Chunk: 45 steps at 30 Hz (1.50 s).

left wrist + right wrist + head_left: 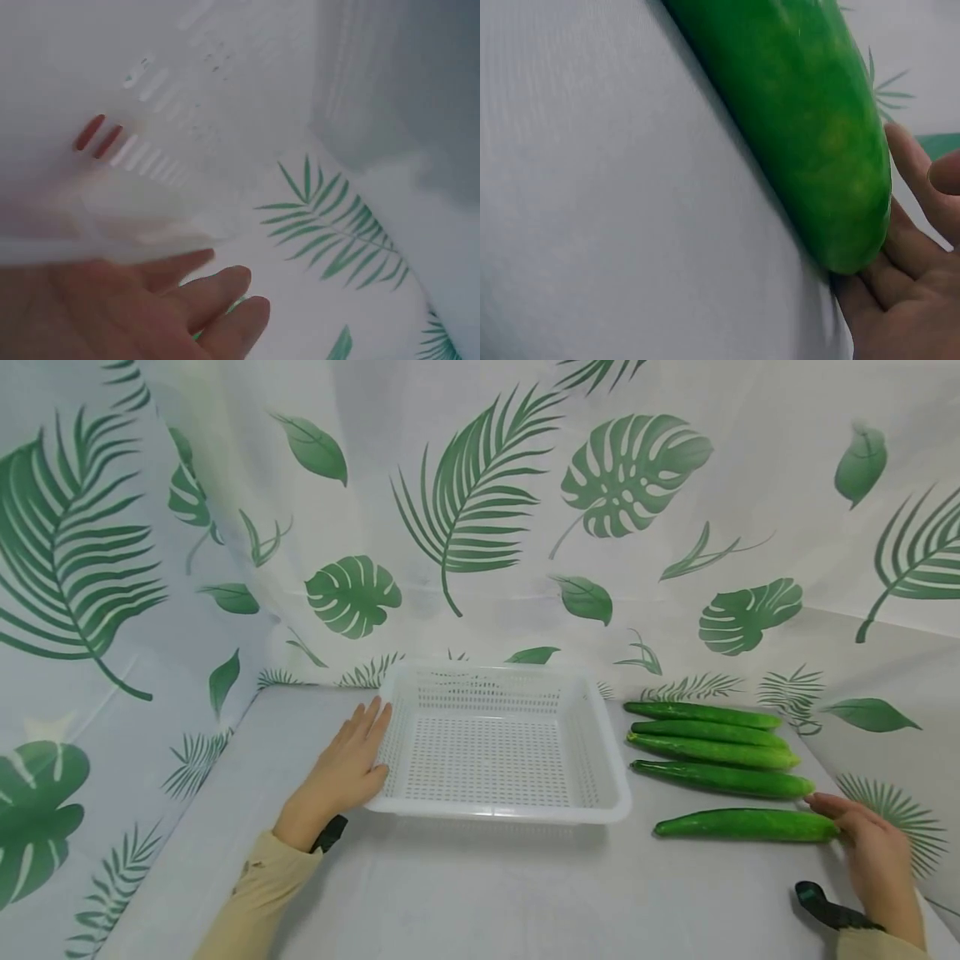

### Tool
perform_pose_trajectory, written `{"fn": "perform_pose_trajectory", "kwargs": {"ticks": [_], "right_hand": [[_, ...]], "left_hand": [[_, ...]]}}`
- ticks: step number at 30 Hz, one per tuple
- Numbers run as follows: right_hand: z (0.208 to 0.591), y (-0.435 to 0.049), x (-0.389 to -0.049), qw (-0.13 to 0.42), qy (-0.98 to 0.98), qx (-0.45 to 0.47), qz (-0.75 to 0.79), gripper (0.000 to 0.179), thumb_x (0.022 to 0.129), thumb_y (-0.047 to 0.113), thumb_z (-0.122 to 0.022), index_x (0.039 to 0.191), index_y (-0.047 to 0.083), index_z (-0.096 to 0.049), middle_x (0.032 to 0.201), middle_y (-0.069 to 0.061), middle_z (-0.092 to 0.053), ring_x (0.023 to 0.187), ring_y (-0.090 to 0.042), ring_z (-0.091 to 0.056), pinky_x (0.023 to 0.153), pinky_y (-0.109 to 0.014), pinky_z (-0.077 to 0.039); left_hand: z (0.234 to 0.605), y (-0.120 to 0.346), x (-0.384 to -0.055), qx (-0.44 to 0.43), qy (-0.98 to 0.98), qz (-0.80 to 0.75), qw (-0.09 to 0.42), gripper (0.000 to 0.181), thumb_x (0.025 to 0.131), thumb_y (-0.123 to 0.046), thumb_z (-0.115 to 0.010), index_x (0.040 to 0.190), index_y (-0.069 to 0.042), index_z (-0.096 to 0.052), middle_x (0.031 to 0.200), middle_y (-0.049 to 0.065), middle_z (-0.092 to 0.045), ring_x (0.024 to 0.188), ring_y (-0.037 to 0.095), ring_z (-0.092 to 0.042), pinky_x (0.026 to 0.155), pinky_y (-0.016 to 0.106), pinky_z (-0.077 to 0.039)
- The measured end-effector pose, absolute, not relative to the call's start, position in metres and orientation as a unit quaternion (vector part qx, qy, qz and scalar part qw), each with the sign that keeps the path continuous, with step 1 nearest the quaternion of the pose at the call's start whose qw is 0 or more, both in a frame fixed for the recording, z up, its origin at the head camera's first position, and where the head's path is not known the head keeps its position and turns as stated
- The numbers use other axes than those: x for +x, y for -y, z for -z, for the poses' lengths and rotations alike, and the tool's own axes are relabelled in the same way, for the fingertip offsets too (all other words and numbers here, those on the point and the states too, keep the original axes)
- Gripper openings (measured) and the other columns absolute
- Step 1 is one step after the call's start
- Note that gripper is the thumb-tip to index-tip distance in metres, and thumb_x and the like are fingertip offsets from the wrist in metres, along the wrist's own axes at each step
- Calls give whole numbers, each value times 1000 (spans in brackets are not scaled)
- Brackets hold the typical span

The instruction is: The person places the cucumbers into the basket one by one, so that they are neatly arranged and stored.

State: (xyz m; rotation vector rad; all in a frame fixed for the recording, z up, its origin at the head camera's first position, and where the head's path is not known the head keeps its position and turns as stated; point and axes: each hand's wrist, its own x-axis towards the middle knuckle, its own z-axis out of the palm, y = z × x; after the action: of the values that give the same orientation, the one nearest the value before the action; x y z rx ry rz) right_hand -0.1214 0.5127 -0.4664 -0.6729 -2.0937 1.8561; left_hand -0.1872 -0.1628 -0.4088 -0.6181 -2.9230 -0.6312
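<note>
A white slotted plastic basket (pixel 487 760) stands on the table with its inside bare. My left hand (pixel 347 767) lies along the basket's left side, fingers extended and touching it. In the left wrist view, skin shows through slots in the basket wall (pixel 169 166), beside the left hand (pixel 150 307). Right of the basket, a long green cucumber (pixel 746 825) lies nearest the front. My right hand (pixel 873 843) is at its right end, fingers loosely extended. The right wrist view shows the right hand (pixel 911 292) touching or nearly touching the cucumber's rounded tip (pixel 847 232).
Several more cucumbers (pixel 720 778) lie side by side behind the front one, right of the basket. A leaf-patterned white cloth (pixel 480 527) hangs behind and along both sides of the white table (pixel 480 902).
</note>
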Motion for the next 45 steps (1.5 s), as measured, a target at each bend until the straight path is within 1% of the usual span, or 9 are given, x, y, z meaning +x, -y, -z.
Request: {"fn": "perform_pose_trajectory", "kwargs": {"ticks": [7,11,15,19,23,28,31,36,45], "right_hand": [[482,-528,-113,49,730,-104,-674,70,91,-16,-30,141,24,-57,114,32,-59,126,15,-31,90,-5,-22],[488,-529,-114,26,794,-101,-598,78,89,-16,-46,151,31,-43,125,36,-44,132,14,-22,95,-1,-25],[488,-528,-118,25,853,-125,-506,83,84,-9,-61,151,36,-42,126,37,-35,137,6,-17,84,-2,-34],[487,-528,-119,21,870,-127,-477,80,82,-5,-67,148,35,-48,118,42,-39,125,10,-31,75,-4,-38],[485,-528,-120,13,871,-122,-475,69,81,1,-75,139,33,-58,103,44,-45,95,18,-38,70,-7,-43],[482,-526,-119,-12,886,-114,-450,58,80,18,-83,133,27,-64,102,43,-47,91,19,-40,76,-12,-44],[482,-524,-118,-21,890,-109,-443,56,82,23,-82,134,29,-63,103,44,-46,93,21,-38,78,-10,-39],[482,-525,-113,-14,840,-57,-540,52,91,5,-70,137,26,-60,112,39,-51,98,21,-46,73,-9,-46],[479,-524,-108,-3,673,18,-739,55,94,-18,-48,139,12,-60,125,17,-59,103,0,-61,77,-20,-54]], "left_hand": [[407,151,-194,-180,960,214,-5,80,85,-7,-39,154,10,-3,162,27,6,148,42,12,118,59,-5],[408,152,-194,-171,959,227,-7,80,86,-6,-40,154,11,-1,162,25,8,149,40,11,118,59,-4],[409,153,-194,-169,955,243,-2,80,86,-5,-40,154,11,-2,163,25,6,150,39,8,118,58,-6],[408,152,-193,-172,953,249,0,79,86,-4,-40,153,12,-3,163,25,6,150,39,7,118,57,-7],[407,151,-193,-176,952,251,5,78,85,-4,-40,153,13,-5,162,26,4,150,40,6,119,56,-7],[407,150,-193,-177,951,252,4,78,85,-3,-41,153,13,-5,162,26,5,150,39,6,119,54,-7],[407,151,-192,-177,951,253,2,78,85,-3,-40,153,13,-5,162,26,5,150,39,7,120,53,-7],[407,151,-193,-180,951,254,2,77,85,-3,-40,153,13,-6,162,26,5,150,39,7,120,53,-7],[409,152,-194,-183,951,250,0,77,86,-4,-40,153,13,-4,162,26,6,150,40,6,119,54,-7]]}}
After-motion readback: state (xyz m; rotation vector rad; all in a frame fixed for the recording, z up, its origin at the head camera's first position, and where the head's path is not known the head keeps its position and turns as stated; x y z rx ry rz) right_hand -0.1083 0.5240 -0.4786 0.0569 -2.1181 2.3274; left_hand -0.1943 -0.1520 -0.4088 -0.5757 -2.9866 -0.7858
